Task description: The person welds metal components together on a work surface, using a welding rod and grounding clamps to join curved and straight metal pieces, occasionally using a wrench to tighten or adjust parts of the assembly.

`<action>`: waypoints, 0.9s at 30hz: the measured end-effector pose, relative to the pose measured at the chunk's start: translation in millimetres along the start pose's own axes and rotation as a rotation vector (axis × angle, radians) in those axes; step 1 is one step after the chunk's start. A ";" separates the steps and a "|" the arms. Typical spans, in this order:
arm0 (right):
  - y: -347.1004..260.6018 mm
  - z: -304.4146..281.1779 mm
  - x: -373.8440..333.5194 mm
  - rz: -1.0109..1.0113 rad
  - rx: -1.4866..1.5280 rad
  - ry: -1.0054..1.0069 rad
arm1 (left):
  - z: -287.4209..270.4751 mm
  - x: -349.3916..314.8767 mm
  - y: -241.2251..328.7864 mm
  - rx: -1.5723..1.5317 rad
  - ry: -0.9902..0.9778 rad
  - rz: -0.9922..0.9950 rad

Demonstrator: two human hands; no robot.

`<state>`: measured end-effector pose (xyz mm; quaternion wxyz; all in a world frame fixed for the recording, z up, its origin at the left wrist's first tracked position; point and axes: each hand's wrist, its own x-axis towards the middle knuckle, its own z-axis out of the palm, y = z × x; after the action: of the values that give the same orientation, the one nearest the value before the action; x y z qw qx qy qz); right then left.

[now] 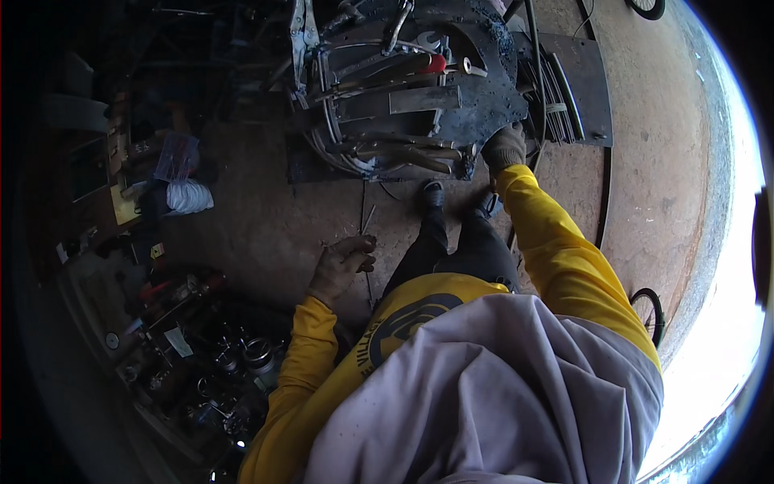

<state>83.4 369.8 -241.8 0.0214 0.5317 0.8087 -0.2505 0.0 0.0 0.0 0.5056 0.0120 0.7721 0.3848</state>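
Note:
My left hand [340, 268], in a brown work glove, is held low at my left side with its fingers curled closed. A thin light rod [368, 219] shows just beyond those fingers; whether they grip it or it lies on the floor behind, I cannot tell. Reaching forward, my gloved right hand [505, 147] is closed at the near right edge of a dark metal worktop [492, 95]. What its fingers hold is hidden. Bent metal bars [411, 152], a flat steel strip [423, 98], a red-tipped tool [436, 64] and a wrench [428, 39] lie on the worktop.
Cables [329, 145] hang along the worktop's left side. A bundle of metal rods [556, 101] rests on a dark plate [592, 77] to the right. Cluttered metal parts [258, 355] fill the lower left, below a white bag [189, 196]. A bicycle wheel [647, 316] stands at right.

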 end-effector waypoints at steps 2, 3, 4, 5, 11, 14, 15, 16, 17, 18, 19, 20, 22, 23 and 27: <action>19.0 -25.1 -44.7 -0.019 0.210 -0.013 | -13.2 -26.0 17.1 -0.100 0.011 0.138; 31.3 -39.6 -66.9 -0.027 0.431 -0.008 | -16.9 -34.9 28.3 -0.104 0.000 0.135; 44.6 -41.4 -83.9 -0.043 0.494 -0.018 | -20.5 -43.1 39.0 -0.137 0.049 0.248; 54.3 -40.8 -106.1 -0.056 0.717 -0.048 | -21.6 -51.2 52.9 -0.170 0.107 0.365; -24.7 -216.4 -186.0 -0.822 0.732 -0.112 | -6.5 -66.8 135.9 0.309 0.110 0.982; -74.6 -265.9 -195.2 -0.938 0.623 -0.039 | 42.9 -45.4 175.8 0.083 -0.071 1.126; -82.1 -267.5 -199.5 -0.973 0.560 0.011 | 60.3 -38.1 179.8 -0.065 -0.115 1.117; -85.1 -267.5 -205.4 -0.923 0.525 0.029 | 73.3 -33.3 183.4 -0.064 -0.127 1.123; -86.2 -267.9 -210.6 -0.909 0.512 0.052 | 85.0 -26.1 188.3 -0.062 -0.138 1.146; -85.8 -268.2 -216.0 -0.798 0.496 0.092 | 91.5 -20.8 193.2 -0.055 -0.148 1.169; -86.1 -268.1 -221.1 -0.686 0.481 0.131 | 91.6 -15.8 197.2 -0.053 -0.174 1.181; -86.5 -268.1 -225.0 -0.649 0.461 0.141 | 89.2 -10.5 200.1 0.108 -0.205 1.237; -84.2 -255.9 -238.2 -0.519 0.434 0.166 | 95.3 1.1 197.8 0.220 -0.283 1.288; -84.6 -247.2 -245.1 -0.417 0.418 0.163 | 94.6 5.0 198.4 0.221 -0.320 1.300; -89.4 -197.0 -263.7 -0.367 0.420 0.497 | 71.0 19.8 209.5 0.537 -0.543 1.461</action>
<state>165.6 202.4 43.8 -0.3304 0.4155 0.8020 -0.2738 -31.2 196.8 98.1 0.2765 0.7244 0.4863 0.4028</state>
